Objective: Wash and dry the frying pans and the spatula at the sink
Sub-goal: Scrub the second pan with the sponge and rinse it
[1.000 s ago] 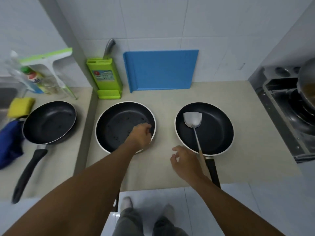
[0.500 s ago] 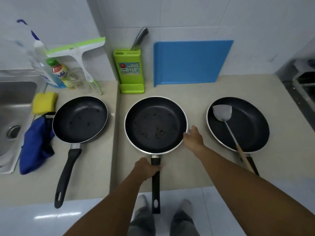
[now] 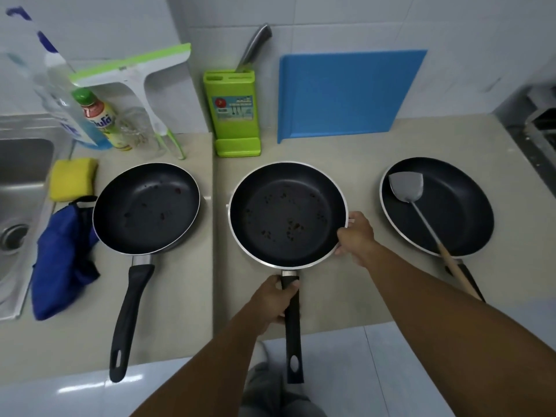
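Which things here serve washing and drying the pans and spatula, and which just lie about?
Job: left black frying pan, middle black frying pan, right black frying pan, steel wooden-handled spatula, yellow sponge, blue cloth, steel sink.
Lying about: green knife block, blue cutting board, green-and-white squeegee.

White tiled wall (image 3: 361,22), beige countertop (image 3: 346,152), glossy white floor (image 3: 346,371)

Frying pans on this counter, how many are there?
3. The left pan sits beside the sink, the middle pan is held by the left hand and right hand, the right pan holds the spatula. None looks hidden.
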